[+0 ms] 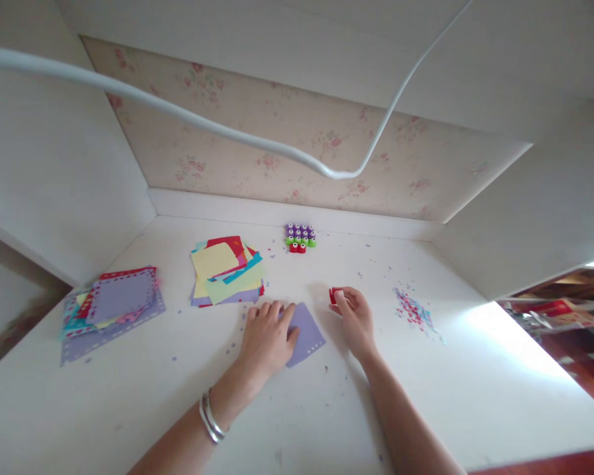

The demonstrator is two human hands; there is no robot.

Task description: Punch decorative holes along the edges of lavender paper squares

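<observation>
My left hand point(267, 336) lies flat, fingers spread, on a lilac paper square point(304, 333) on the white desk point(129, 396). Just to the right, my right hand point(354, 316) is closed around a small red paper punch point(333, 295), thumb on top. The punch sits beside the lilac sheet's upper right corner, apart from it. Silver bangles circle my left wrist.
A stack of coloured paper squares point(228, 270) lies behind my left hand. Punched sheets point(111, 303) are piled at the far left. A cluster of purple, green and red punches point(300, 238) stands by the back wall. Paper confetti point(416, 313) is scattered right of my right hand. A white cable point(228, 132) hangs overhead.
</observation>
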